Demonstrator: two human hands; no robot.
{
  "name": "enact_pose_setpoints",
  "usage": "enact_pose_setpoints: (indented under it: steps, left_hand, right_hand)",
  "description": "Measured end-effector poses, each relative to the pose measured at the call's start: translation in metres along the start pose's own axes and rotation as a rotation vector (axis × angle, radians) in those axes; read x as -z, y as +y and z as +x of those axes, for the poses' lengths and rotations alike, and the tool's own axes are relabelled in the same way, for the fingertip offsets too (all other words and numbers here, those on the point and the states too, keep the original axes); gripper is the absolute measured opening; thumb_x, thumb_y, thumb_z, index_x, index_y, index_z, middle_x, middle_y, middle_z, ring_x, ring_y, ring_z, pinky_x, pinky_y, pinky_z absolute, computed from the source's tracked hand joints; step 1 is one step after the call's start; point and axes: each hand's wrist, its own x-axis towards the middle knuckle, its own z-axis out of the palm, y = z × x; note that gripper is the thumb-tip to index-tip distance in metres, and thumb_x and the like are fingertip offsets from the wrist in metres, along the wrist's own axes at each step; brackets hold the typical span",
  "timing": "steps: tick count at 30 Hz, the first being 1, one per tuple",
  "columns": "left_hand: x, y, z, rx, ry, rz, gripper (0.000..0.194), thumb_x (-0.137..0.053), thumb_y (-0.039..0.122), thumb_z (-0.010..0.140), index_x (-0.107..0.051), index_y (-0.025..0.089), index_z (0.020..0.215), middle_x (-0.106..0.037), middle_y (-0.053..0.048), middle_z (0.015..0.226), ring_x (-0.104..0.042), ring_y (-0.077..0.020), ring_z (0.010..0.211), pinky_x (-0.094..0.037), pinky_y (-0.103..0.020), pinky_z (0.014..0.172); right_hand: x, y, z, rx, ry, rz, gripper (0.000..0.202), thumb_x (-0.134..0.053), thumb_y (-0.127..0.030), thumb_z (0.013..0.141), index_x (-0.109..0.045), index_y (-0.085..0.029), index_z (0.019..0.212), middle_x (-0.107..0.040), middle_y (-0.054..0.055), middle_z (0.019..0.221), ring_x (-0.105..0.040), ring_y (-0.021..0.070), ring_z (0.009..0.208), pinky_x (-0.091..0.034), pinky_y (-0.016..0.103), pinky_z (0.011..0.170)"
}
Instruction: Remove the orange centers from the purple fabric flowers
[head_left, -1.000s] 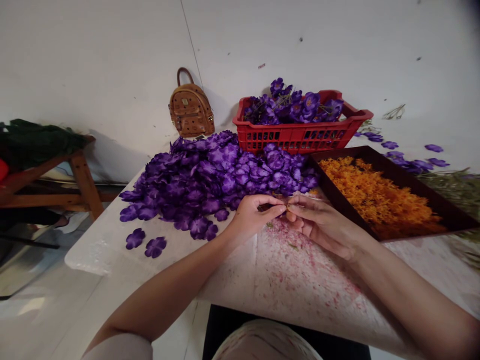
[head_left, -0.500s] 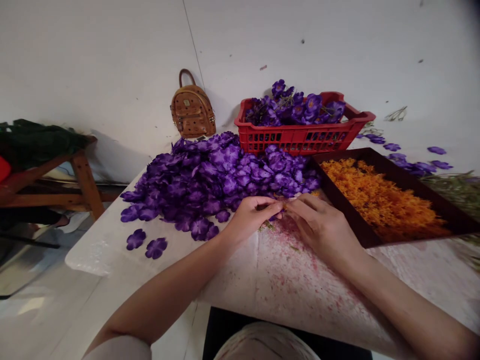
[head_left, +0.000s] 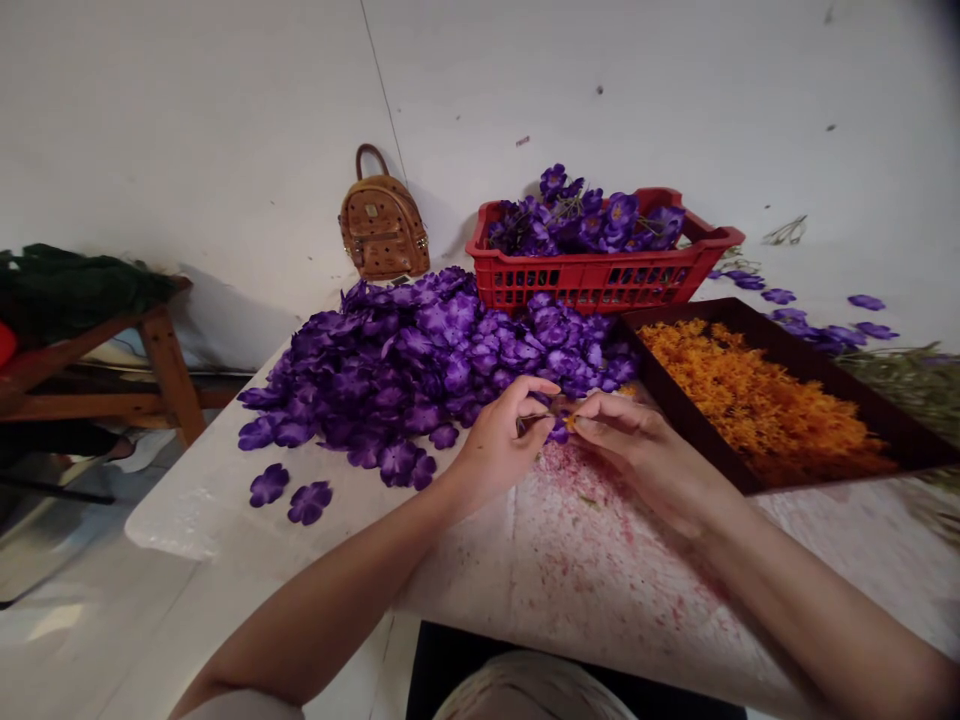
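My left hand (head_left: 504, 437) is pinched round a small purple petal piece (head_left: 559, 433) just in front of a big heap of purple petals (head_left: 405, 350). Facing it, my right hand (head_left: 637, 440) has thumb and fingers closed on a tiny orange piece (head_left: 571, 422) that meets the purple one. The fingers hide much of both pieces. To the right of my hands stands a dark red tray (head_left: 690, 420) with orange frilly pieces (head_left: 757, 400) in it.
Behind the heap, a red crate (head_left: 600, 275) holds purple flowers. A brown backpack (head_left: 384, 228) leans by the wall. Loose petals (head_left: 795, 318) and green stems (head_left: 911, 385) lie at the right; a wooden stand (head_left: 169, 370) with dark greenery is at the left.
My left hand has turned and its fingers have lifted a little, showing more of the purple piece. My right fingertips have drawn slightly back. The view has shifted a little.
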Motion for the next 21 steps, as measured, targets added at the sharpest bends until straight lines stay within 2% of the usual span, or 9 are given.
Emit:
enact_pose_setpoints:
  steps: [4,10,13,15,17,19,21]
  left_hand:
    - [-0.001,0.001,-0.001,0.032,0.037,0.029,0.031,-0.065,0.018,0.091,-0.060,0.023,0.121,-0.070,0.002,0.082,-0.064,-0.0147,0.071,-0.048,-0.028,0.071]
    - [-0.003,0.002,-0.002,0.002,0.054,0.056,0.034,-0.067,0.016,0.089,-0.062,0.023,0.122,-0.068,0.003,0.081,-0.063,-0.0141,0.072,-0.048,-0.028,0.073]
    - [-0.002,0.003,0.001,0.119,0.094,-0.071,0.035,-0.072,0.026,0.088,-0.063,0.021,0.121,-0.069,0.002,0.077,-0.062,-0.0138,0.066,-0.045,-0.026,0.065]
    - [0.001,0.002,0.003,0.254,0.121,-0.178,0.030,-0.071,0.040,0.091,-0.068,0.019,0.111,-0.069,0.000,0.072,-0.057,-0.0126,0.058,-0.041,-0.025,0.057]
    - [0.005,0.001,0.004,0.362,0.079,-0.246,0.039,-0.064,0.055,0.094,-0.071,0.017,0.093,-0.068,-0.002,0.069,-0.049,-0.0103,0.052,-0.034,-0.024,0.050]
    - [0.007,0.000,0.004,0.396,0.004,-0.269,0.050,-0.063,0.065,0.092,-0.070,0.018,0.076,-0.067,-0.002,0.067,-0.042,-0.0089,0.050,-0.029,-0.025,0.047]
    - [0.007,0.000,0.004,0.358,-0.028,-0.289,0.046,-0.070,0.063,0.087,-0.071,0.019,0.071,-0.068,-0.002,0.069,-0.047,-0.0100,0.055,-0.033,-0.025,0.051]
  right_hand:
    - [-0.004,-0.001,-0.001,0.053,0.059,-0.040,0.027,-0.075,-0.047,0.085,-0.065,-0.025,0.073,-0.061,0.001,0.081,-0.052,0.0209,0.079,-0.040,0.036,0.075]
    - [-0.005,-0.001,-0.001,0.114,0.052,-0.153,0.026,-0.071,-0.044,0.088,-0.065,-0.025,0.072,-0.059,0.001,0.078,-0.051,0.0211,0.079,-0.040,0.036,0.075]
    - [-0.002,0.001,0.000,0.149,0.099,-0.148,0.024,-0.071,-0.044,0.089,-0.066,-0.025,0.074,-0.061,0.001,0.079,-0.053,0.0214,0.079,-0.040,0.036,0.076]
    - [0.000,0.002,0.001,0.160,0.118,-0.141,0.024,-0.071,-0.045,0.089,-0.066,-0.026,0.076,-0.062,0.001,0.079,-0.053,0.0215,0.078,-0.041,0.036,0.075]
    - [0.001,0.003,0.002,0.181,0.105,-0.151,0.024,-0.071,-0.047,0.090,-0.067,-0.026,0.078,-0.065,0.002,0.082,-0.055,0.0225,0.080,-0.043,0.037,0.076]
    - [0.002,0.003,0.002,0.208,0.078,-0.178,0.024,-0.070,-0.048,0.092,-0.068,-0.027,0.079,-0.067,0.003,0.084,-0.057,0.0240,0.083,-0.044,0.038,0.079]
    - [0.002,0.003,0.002,0.228,0.062,-0.209,0.024,-0.069,-0.048,0.092,-0.068,-0.027,0.080,-0.068,0.003,0.086,-0.058,0.0250,0.085,-0.044,0.039,0.080]
